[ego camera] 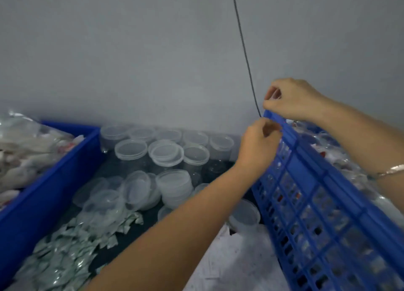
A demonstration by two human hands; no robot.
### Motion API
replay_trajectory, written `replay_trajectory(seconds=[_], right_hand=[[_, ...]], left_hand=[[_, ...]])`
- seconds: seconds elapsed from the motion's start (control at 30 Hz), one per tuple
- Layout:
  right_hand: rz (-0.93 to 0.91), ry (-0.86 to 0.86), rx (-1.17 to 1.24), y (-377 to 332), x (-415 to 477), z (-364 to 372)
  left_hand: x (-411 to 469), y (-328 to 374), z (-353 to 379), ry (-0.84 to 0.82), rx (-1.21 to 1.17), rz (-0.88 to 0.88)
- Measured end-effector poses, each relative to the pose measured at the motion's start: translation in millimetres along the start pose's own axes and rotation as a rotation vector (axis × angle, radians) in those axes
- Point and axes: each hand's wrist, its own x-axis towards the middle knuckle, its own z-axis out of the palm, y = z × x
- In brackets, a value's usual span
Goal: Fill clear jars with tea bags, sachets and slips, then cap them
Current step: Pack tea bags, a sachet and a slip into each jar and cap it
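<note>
Crowding the dark tabletop, capped jars; grey wall behind.

Two bare forearms and two bare hands, the left hand and the right hand. The right wrist wears a thin, flat bracelet of shiny metal with a pinkish-gold tint. The picture is soft, so any finer detail on the bracelet cannot be made out.
</note>
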Motion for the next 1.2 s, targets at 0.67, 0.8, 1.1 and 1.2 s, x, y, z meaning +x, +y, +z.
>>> replay_trajectory(seconds=[0.67, 0.8, 1.1, 1.2], right_hand=[[0.202, -0.445, 0.143, -85, 22, 211], [0.196, -0.479, 0.099, -79, 13, 222], [0.18, -0.421, 0.048, -80, 5, 210], [0.231, -0.33, 0.061, -81, -1, 199]], left_hand=[[6, -94, -222, -0.067, 0.814, 0.126], [8, -110, -219, -0.223, 1.232, 0.39], [27, -102, -220, -0.161, 1.264, 0.148], [11, -85, -214, -0.058, 1.058, 0.185]])
